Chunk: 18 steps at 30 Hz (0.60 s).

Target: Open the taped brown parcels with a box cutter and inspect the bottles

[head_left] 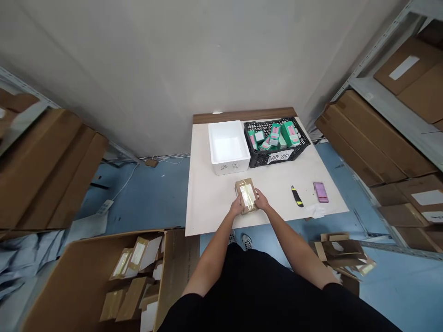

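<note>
A small brown cardboard parcel (246, 195) with clear tape and a pale label lies on the white table (214, 203). My left hand (237, 207) grips its near left edge, fingers curled onto it. My right hand (262, 201) holds its right side, fingers closed against it. Both hands keep the parcel flat near the table's front edge.
Behind the parcel stand a white foam box (228, 146) and a black crate (276, 144) of green boxes. A black-and-yellow utility knife (296, 196) and a pink phone (320, 192) lie to the right. A big carton of parcels (104, 281) sits on the floor left; flattened cardboard (341, 256) lies right. Shelves of cartons flank both sides.
</note>
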Motion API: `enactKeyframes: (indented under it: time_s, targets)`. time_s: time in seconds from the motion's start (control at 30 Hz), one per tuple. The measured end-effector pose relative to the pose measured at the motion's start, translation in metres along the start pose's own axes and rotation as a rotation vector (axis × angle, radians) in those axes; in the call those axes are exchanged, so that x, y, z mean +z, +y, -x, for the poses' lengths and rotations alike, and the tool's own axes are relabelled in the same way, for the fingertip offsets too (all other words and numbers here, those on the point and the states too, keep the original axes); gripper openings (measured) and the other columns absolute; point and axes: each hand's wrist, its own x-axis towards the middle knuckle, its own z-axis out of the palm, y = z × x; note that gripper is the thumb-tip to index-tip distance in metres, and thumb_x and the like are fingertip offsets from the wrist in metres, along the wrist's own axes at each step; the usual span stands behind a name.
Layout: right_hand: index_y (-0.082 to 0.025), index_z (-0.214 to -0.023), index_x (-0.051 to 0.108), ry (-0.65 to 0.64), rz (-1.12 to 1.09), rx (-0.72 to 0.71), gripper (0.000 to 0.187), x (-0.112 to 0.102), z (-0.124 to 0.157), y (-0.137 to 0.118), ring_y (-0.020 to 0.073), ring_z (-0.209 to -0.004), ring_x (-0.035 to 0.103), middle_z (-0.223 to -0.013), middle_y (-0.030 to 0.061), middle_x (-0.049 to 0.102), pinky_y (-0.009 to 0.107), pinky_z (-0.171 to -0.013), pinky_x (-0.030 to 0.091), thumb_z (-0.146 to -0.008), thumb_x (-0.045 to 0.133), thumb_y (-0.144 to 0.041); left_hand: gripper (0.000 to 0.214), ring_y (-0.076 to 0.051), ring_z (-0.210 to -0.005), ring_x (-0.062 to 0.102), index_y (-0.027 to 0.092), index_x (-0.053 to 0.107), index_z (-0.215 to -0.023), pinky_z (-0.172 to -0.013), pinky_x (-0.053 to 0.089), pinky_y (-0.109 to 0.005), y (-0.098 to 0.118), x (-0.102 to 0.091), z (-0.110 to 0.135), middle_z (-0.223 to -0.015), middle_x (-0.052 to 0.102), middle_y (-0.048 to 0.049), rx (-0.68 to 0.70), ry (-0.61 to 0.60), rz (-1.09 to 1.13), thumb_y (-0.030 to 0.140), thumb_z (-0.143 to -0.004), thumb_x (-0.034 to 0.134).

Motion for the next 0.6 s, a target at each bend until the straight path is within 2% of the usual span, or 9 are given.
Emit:
enactKeyframes:
  time_s: [0.07,0.13,0.2,0.27,0.33,0.4,0.47,0.6]
  targets:
    - [-0.025,-0.161,0.048,0.026,0.035,0.022,0.095,0.005,0.004,0.003,0.0214,-0.089,0.075,-0.126,0.0082,0.074,0.038,-0.087,0.064,-0.068,0.064,-0.009,0.116,-0.036,-0.135,0.065,0.024,0.038,-0.169,-0.11,0.055,-0.051,-0.006,-0.002,-0.003,-0.161,0.057,-0.0164,0.007,-0.007,-0.089,0.018,-0.065,0.089]
    - [-0.028,-0.166,0.042,0.023,0.034,-0.006,0.101,0.009,0.006,0.004,0.0205,-0.089,0.075,-0.129,0.0074,0.073,0.038,-0.089,0.064,-0.069,0.063,-0.009,0.12,-0.04,-0.152,0.048,0.025,0.04,-0.168,-0.12,0.047,-0.054,-0.007,-0.009,-0.009,-0.176,0.034,-0.0175,0.048,0.004,-0.187,0.019,-0.061,0.093]
    - [-0.03,-0.169,0.035,0.01,0.043,-0.039,0.105,0.01,0.005,0.001,0.0218,-0.097,0.075,-0.135,0.0073,0.072,0.04,-0.095,0.063,-0.071,0.063,-0.01,0.124,-0.044,-0.16,0.035,0.027,0.042,-0.166,-0.125,0.04,-0.056,-0.003,-0.02,-0.016,-0.182,0.015,-0.0158,0.095,-0.019,-0.311,0.023,-0.056,0.098]
    - [-0.028,-0.171,0.031,0.002,0.071,-0.075,0.106,0.008,0.002,-0.004,0.0269,-0.12,0.071,-0.147,0.0097,0.066,0.046,-0.107,0.058,-0.073,0.064,-0.011,0.127,-0.047,-0.163,0.025,0.029,0.042,-0.166,-0.127,0.035,-0.058,0.005,-0.031,-0.025,-0.183,0.011,-0.0136,0.105,-0.097,-0.464,0.031,-0.054,0.102]
    - [-0.026,-0.173,0.027,0.007,0.08,-0.126,0.106,0.001,-0.003,-0.009,0.0315,-0.144,0.057,-0.162,0.0122,0.054,0.052,-0.119,0.049,-0.076,0.069,-0.016,0.13,-0.05,-0.165,0.016,0.033,0.038,-0.168,-0.127,0.033,-0.061,0.013,-0.039,-0.031,-0.184,0.011,-0.0109,0.09,-0.173,-0.626,0.042,-0.056,0.102]
    - [-0.026,-0.174,0.023,0.027,0.064,-0.177,0.107,-0.013,-0.009,-0.009,0.0316,-0.157,0.042,-0.172,0.0119,0.041,0.054,-0.127,0.04,-0.08,0.073,-0.023,0.132,-0.051,-0.165,0.013,0.037,0.031,-0.17,-0.125,0.034,-0.062,0.02,-0.041,-0.033,-0.184,0.009,-0.0078,0.057,-0.196,-0.72,0.049,-0.059,0.1]
    - [-0.027,-0.175,0.022,0.054,0.072,-0.203,0.106,-0.033,-0.015,-0.002,0.0298,-0.162,0.034,-0.176,0.0111,0.035,0.054,-0.129,0.036,-0.083,0.074,-0.028,0.132,-0.051,-0.164,0.015,0.039,0.024,-0.172,-0.123,0.037,-0.062,0.024,-0.036,-0.03,-0.184,0.007,-0.0065,0.023,-0.17,-0.766,0.053,-0.063,0.097]
    - [-0.028,-0.173,0.029,0.065,0.228,-0.195,0.094,-0.085,-0.024,0.032,0.0318,-0.166,0.024,-0.179,0.0121,0.026,0.055,-0.129,0.033,-0.089,0.071,-0.029,0.136,-0.051,-0.163,0.018,0.035,0.011,-0.175,-0.12,0.042,-0.06,0.031,-0.008,-0.024,-0.185,0.001,-0.0086,-0.083,-0.083,-0.823,0.061,-0.069,0.092]
